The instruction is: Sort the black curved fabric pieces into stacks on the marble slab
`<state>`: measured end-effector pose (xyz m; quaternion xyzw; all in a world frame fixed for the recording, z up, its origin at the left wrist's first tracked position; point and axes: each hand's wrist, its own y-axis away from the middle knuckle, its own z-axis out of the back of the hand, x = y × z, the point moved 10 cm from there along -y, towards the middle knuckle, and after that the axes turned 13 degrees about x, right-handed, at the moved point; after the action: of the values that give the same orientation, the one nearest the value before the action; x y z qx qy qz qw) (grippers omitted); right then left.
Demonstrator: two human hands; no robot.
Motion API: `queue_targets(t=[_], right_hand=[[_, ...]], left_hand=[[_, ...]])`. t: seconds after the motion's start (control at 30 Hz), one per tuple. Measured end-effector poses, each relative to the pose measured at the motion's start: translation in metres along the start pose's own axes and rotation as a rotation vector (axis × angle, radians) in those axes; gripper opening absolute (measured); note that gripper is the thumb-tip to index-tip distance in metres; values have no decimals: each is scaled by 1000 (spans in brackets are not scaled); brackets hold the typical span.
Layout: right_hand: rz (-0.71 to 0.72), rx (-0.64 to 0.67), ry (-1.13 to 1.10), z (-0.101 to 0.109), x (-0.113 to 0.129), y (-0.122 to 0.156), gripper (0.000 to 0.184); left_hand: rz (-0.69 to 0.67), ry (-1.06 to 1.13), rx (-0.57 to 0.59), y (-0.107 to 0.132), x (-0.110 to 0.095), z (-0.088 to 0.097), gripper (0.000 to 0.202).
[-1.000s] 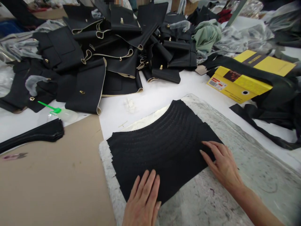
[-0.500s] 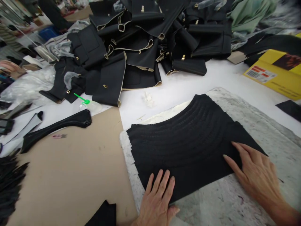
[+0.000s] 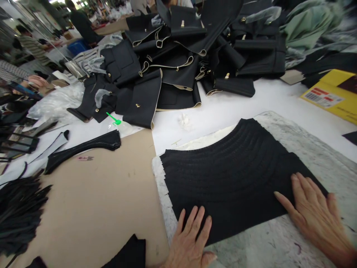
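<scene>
Several layers of black sheet pieces (image 3: 223,186), fanned so that their curved edges step back one behind another, lie on a stained grey-white board (image 3: 315,149). My left hand (image 3: 192,234) rests flat on the near left part of the stack, fingers a little spread. On the near right part lies my right hand (image 3: 315,208), its fingers stretched out and the thumb held apart. Neither hand grips anything. The lower edge of the stack runs between the two hands.
A heap of black bag parts (image 3: 175,67) with gold clasps fills the back. Curved black strips (image 3: 86,147) lie on brown card (image 3: 111,197) at left, with thin black strips (image 3: 22,212) nearer. A yellow box (image 3: 331,96) stands right. People (image 3: 80,22) are far back left.
The view has shifted, so the scene sits farther right and slightly lower. My right hand has slid right over the black stack and its fingers have spread. My left hand stays on the stack.
</scene>
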<state>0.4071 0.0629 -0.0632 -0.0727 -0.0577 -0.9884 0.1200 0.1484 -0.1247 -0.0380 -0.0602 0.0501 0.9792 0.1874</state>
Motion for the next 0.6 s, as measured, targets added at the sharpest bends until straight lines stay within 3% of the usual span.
queue_targets(t=[0.07,0.17,0.33,0.43,0.6], right_hand=[[-10,-21,-65,2,-11,0,91],[-77,-68,-145,10,-26,2,90],[-77,-111,-122,26,-7,13,88],[-71,-115,-145,26,2,21,82],[-131,-117,-158,25,-7,32,82]], left_hand=[[67,113,-15,2,11,9,52],[287,297,-86,9,47,23,35],[640,425,-145,18,106,28,25],[712,454,-88,18,117,24,25],[714,469,-95,18,115,26,15]])
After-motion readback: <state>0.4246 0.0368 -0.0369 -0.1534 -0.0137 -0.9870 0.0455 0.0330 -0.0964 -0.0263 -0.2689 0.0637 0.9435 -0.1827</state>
